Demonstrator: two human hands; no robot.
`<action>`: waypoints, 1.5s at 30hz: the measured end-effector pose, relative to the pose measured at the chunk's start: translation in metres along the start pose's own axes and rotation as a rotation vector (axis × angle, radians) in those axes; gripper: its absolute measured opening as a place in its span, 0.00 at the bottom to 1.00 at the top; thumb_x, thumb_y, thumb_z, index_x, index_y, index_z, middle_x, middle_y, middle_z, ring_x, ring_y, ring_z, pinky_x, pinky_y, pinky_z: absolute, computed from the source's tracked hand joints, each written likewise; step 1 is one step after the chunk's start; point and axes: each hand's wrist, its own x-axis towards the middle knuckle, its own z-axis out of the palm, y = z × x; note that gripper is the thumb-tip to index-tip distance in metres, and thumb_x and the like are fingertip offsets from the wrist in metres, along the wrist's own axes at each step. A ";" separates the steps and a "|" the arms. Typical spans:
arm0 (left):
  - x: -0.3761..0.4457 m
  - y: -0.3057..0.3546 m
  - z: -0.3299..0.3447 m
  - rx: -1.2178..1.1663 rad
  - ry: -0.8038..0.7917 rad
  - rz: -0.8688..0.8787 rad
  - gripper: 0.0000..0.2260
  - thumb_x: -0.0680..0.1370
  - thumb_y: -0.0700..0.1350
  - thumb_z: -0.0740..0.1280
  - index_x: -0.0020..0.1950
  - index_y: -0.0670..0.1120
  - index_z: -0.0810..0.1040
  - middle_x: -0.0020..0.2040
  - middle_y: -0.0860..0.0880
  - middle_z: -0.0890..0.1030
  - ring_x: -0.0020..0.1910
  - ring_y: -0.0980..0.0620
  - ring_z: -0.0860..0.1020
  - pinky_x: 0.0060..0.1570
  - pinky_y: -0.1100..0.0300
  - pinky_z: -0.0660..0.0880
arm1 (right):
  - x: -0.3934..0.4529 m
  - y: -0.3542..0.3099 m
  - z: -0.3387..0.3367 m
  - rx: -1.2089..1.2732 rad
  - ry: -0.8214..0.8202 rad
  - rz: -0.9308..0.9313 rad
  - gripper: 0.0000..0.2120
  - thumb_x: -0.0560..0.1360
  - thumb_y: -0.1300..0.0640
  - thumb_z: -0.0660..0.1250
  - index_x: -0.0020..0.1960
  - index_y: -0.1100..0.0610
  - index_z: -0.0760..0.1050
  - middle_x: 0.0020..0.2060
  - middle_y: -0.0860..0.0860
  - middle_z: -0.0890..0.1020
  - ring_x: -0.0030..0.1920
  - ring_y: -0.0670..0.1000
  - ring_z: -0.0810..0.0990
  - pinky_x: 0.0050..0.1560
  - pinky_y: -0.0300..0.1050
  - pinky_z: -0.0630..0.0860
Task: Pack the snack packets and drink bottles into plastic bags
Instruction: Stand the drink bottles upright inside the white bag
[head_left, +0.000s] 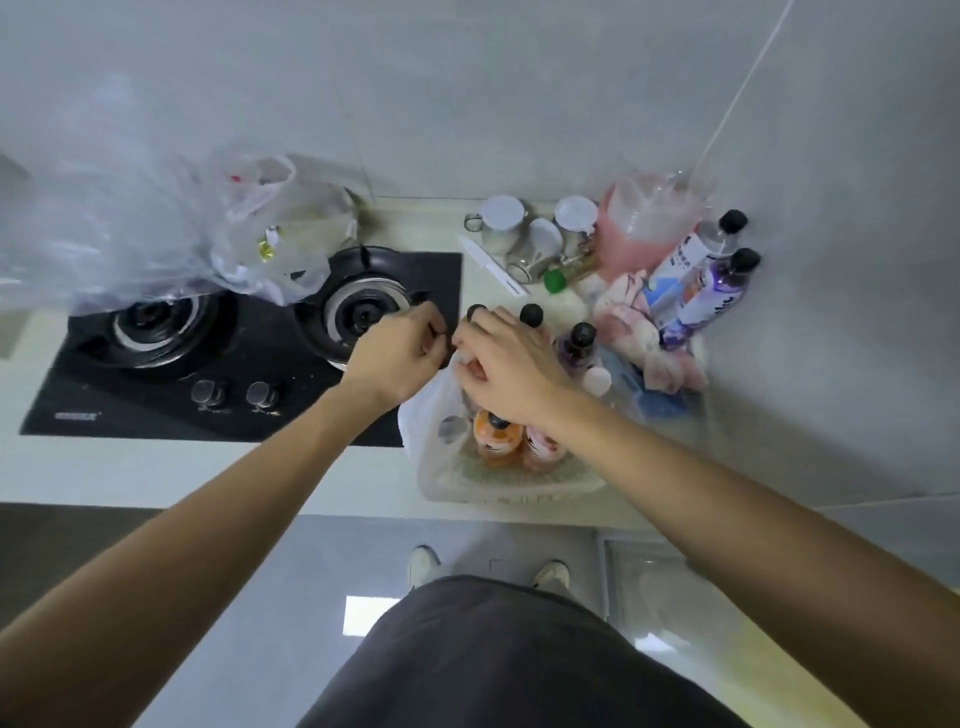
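A thin white plastic bag (423, 415) stands in a white basket (519, 486) on the counter, with orange and pink drink bottles (496, 439) inside it. My left hand (397, 351) and my right hand (506, 366) meet above the bag's mouth, each pinching the bag's top edge. Black-capped bottles (579, 338) stand just behind my right hand. Two purple-labelled bottles (711, 291) lean in the right corner beside pink snack packets (628, 312). What my right palm covers is hidden.
A black two-burner gas hob (234, 343) lies left of the basket. Filled clear plastic bags (171, 234) sit behind it. Glass jars (519, 228), a white knife (491, 265) and a pink jug (644, 228) stand by the wall.
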 end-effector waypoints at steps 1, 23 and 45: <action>-0.013 -0.012 0.007 -0.011 -0.030 -0.031 0.03 0.78 0.46 0.65 0.50 0.48 0.75 0.44 0.52 0.80 0.42 0.48 0.77 0.37 0.54 0.71 | 0.000 -0.010 0.009 -0.020 -0.031 -0.037 0.11 0.78 0.49 0.66 0.54 0.55 0.77 0.51 0.51 0.77 0.56 0.55 0.75 0.45 0.45 0.66; -0.053 -0.060 0.097 0.651 -0.504 -0.026 0.34 0.78 0.67 0.62 0.78 0.53 0.58 0.57 0.48 0.81 0.59 0.45 0.75 0.55 0.52 0.69 | -0.001 -0.030 0.038 -0.363 -0.347 0.062 0.18 0.71 0.49 0.72 0.57 0.56 0.82 0.60 0.52 0.76 0.67 0.58 0.70 0.59 0.54 0.73; -0.044 -0.086 0.047 0.734 -0.436 -0.138 0.34 0.70 0.67 0.71 0.67 0.50 0.65 0.54 0.50 0.81 0.58 0.45 0.75 0.58 0.47 0.68 | -0.003 -0.038 0.037 -0.365 -0.333 0.137 0.20 0.72 0.46 0.72 0.60 0.55 0.82 0.62 0.52 0.74 0.68 0.58 0.67 0.64 0.55 0.74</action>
